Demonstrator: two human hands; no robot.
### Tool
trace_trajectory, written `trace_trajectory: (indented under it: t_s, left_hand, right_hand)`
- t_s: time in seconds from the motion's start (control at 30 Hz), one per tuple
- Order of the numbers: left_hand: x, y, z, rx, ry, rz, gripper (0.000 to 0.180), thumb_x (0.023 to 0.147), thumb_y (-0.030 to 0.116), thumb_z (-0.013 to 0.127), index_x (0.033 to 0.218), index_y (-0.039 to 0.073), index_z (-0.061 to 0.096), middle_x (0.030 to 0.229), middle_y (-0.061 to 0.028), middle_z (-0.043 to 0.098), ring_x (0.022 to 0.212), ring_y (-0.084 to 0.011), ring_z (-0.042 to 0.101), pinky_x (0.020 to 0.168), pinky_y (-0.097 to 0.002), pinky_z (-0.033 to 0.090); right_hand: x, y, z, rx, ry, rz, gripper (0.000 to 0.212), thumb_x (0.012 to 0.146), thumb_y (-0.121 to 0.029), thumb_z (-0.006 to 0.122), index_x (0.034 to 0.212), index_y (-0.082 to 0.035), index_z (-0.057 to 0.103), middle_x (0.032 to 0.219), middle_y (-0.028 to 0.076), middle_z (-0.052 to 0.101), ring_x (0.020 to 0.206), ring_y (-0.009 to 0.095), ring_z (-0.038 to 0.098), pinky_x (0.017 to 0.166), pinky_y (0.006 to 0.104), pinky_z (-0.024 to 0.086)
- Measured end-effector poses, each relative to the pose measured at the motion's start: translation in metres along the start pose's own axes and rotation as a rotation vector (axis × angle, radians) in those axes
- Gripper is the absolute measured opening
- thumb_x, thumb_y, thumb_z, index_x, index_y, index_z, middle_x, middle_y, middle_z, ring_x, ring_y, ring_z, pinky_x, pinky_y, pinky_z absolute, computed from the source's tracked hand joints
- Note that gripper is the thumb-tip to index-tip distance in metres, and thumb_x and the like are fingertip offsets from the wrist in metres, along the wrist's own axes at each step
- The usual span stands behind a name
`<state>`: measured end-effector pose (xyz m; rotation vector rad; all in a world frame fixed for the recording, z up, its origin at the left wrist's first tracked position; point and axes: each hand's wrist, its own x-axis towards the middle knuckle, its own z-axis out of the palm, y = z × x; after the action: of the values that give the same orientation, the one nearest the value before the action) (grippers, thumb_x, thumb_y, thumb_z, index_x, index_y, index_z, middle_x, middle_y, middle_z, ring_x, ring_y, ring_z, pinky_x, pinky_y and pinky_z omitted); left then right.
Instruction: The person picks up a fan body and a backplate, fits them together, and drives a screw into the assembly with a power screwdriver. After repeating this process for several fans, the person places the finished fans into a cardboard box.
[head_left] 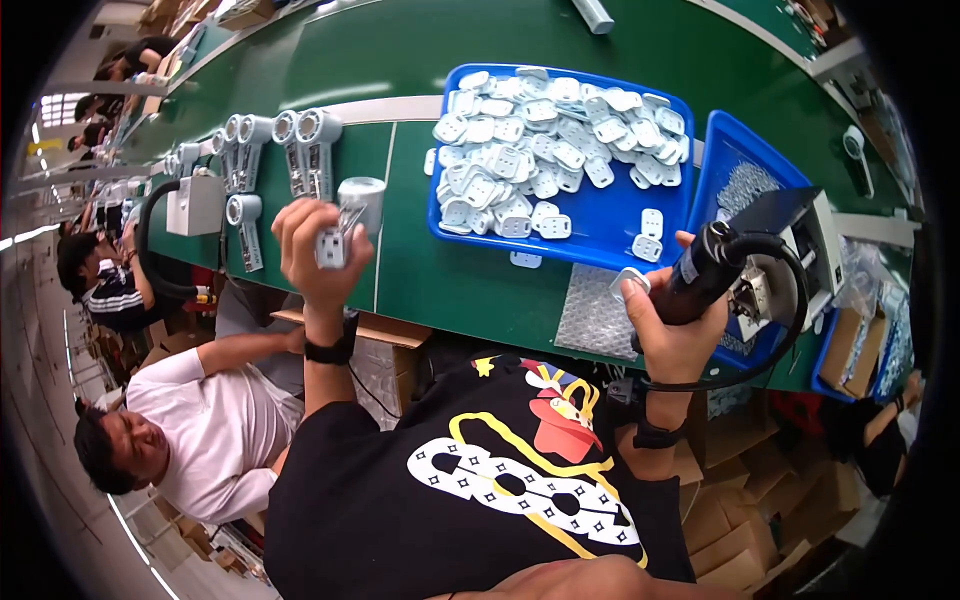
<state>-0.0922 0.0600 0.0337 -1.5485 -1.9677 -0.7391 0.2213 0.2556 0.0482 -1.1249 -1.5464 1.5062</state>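
My left hand [312, 250] is raised over the bench's near edge, fingers wrapped round a white handheld device with a round head [362, 203], like a small fan. Part of its inside shows along the handle; my fingers hide the rest. In my right hand [672, 335] is a black electric screwdriver [694, 278] with a black cable. The thumb and a finger of that hand also pinch a small white plastic plate [629, 282]. Just beyond lies a blue tray [610, 225] heaped with similar white plates [545, 130].
Several similar devices [243, 205] stand or lie at the left of the green bench [410, 270]. Bubble wrap [600, 310] lies by the near edge. Right of the tray, a blue bin [712, 160] holds small silvery parts beside a white machine [820, 235]. A person [215, 425] sits at my left.
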Motion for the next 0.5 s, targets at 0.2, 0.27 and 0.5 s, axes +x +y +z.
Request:
trace_trajectory:
  t_s: [0.2,0.27,0.5]
  left_hand:
    - [0.002,0.149,0.043,-1.21,-0.204,-0.44,0.079,0.07,0.043,0.091,0.119,0.001,0.046,0.087,-0.0092,0.061,0.075,-0.0197,0.06,0.069,-0.0304,0.05]
    - [0.014,0.178,0.056,-1.347,-0.442,-0.348,0.079,0.075,0.053,0.084,0.119,-0.001,0.047,0.09,-0.0114,0.059,0.076,-0.0237,0.059,0.07,-0.0343,0.049]
    - [0.032,0.226,0.103,-1.423,-0.497,-0.152,0.062,0.084,0.049,0.07,0.117,-0.001,0.051,0.101,-0.0172,0.056,0.085,-0.0335,0.055,0.076,-0.0421,0.045]
  right_hand:
    - [-0.017,-0.003,-0.027,0.067,-0.143,-0.062,0.069,0.077,0.006,0.076,0.137,-0.001,0.044,0.085,0.006,0.065,0.07,0.009,0.06,0.063,0.0217,0.048]
    - [-0.027,-0.003,-0.031,0.067,-0.142,-0.065,0.069,0.077,0.007,0.076,0.137,-0.002,0.043,0.087,0.007,0.065,0.072,0.009,0.06,0.064,0.0222,0.049]
    - [-0.051,0.007,-0.042,-0.176,0.034,-0.279,0.07,0.079,0.009,0.076,0.138,-0.002,0.039,0.102,0.015,0.065,0.078,0.012,0.062,0.069,0.0247,0.051]
